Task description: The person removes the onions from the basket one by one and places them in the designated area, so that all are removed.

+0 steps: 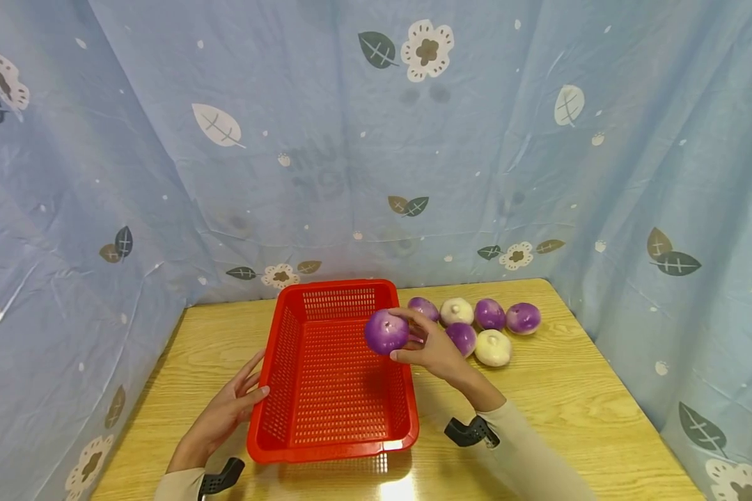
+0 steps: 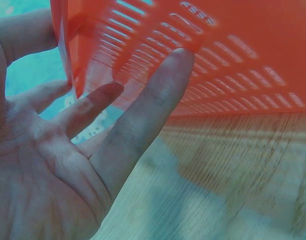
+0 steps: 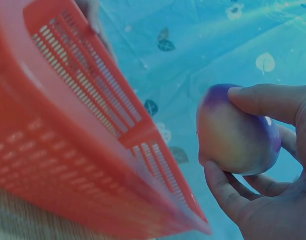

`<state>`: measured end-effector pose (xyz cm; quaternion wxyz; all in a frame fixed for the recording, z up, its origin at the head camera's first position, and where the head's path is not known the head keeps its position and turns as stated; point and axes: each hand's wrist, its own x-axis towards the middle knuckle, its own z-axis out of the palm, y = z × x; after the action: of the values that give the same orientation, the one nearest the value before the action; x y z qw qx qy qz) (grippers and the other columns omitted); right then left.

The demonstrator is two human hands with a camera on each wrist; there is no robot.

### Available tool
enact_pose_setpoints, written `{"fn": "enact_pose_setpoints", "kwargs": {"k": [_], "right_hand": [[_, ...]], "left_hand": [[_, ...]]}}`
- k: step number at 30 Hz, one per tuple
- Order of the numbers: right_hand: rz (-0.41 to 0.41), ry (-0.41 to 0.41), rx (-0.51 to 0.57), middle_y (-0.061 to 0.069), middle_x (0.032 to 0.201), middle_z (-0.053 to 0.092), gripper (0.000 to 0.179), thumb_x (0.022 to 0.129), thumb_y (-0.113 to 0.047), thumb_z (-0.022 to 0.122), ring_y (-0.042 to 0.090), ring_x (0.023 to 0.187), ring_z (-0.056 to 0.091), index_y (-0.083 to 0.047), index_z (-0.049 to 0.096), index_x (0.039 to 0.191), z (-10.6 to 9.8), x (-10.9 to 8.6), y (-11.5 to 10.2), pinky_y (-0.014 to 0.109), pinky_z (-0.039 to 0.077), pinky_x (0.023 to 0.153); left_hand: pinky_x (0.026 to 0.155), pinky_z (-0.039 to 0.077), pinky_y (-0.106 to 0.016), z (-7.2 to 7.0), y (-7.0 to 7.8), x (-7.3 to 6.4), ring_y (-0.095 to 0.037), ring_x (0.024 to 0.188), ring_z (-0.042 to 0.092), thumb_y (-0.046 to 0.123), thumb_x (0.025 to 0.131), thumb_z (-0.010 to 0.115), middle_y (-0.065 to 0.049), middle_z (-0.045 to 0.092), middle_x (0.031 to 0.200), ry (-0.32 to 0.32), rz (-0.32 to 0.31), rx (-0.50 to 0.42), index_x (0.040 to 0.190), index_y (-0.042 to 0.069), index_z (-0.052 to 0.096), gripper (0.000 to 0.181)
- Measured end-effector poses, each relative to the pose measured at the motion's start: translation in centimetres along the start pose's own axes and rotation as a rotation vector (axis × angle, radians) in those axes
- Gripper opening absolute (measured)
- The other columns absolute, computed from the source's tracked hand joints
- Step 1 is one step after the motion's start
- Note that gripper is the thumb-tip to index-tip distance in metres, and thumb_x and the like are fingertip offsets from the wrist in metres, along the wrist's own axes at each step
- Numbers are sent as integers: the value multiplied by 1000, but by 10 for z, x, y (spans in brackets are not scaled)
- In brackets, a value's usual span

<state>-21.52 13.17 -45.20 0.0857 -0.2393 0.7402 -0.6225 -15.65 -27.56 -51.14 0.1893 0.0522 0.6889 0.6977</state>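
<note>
A red plastic basket (image 1: 345, 372) with slotted walls stands on the table. At its left side my left hand (image 1: 225, 410) holds the wall: the thumb lies over the rim, the fingers (image 2: 153, 95) along the outer wall. Above the basket's right part, my right hand (image 1: 429, 346) grips a purple-and-white turnip (image 1: 386, 332) between thumb and fingers. In the right wrist view the turnip (image 3: 238, 132) is apart from the basket wall (image 3: 77, 155), its pale side showing. The inside of the basket shows only its slotted floor.
Several more turnips (image 1: 490, 314) lie in a loose group right of the basket, some purple side up, others with the pale side up (image 1: 494, 348). A wooden table (image 1: 558, 403) is under everything. Blue patterned curtains (image 1: 326, 174) hang behind and at both sides.
</note>
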Motion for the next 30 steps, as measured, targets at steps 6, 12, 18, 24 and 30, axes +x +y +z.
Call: {"fn": "enact_pose_setpoints", "kwargs": {"k": [6,12,18,24,30], "right_hand": [[3,43,21,12,152,38,70,81,-10,79,40,137,44,-18,46,142,-13,-11,3,42,48,105],[1,109,9,13,154,36,71,82,-9,78,42,138,42,-15,44,144,-28,-22,4,48,45,107],[-13,183,-50,16,148,42,72,81,-7,78,40,131,50,-15,44,144,-44,-35,7,32,51,101],[23,256,-58,17,147,42,74,80,-5,79,12,121,55,-12,43,144,-59,-48,12,16,50,95],[65,332,-56,16,147,38,73,83,-4,76,1,112,55,-11,41,146,-73,-62,17,16,53,88]], "left_hand": [[92,56,-48,-1,-1,0,-25,125,58,16,102,51,-23,18,161,4,1,-1,158,35,7,74],[91,56,-49,-2,-2,1,-27,125,58,15,102,50,-23,21,160,0,9,-1,158,35,7,74],[92,56,-48,-2,-1,1,-25,125,58,15,102,51,-23,20,160,4,6,9,159,35,6,74],[91,56,-47,-2,0,0,-23,123,59,14,103,50,-23,18,160,1,12,11,159,31,3,76],[91,56,-47,-1,0,0,-22,123,59,15,102,51,-23,18,160,7,0,7,159,33,4,75]]}}
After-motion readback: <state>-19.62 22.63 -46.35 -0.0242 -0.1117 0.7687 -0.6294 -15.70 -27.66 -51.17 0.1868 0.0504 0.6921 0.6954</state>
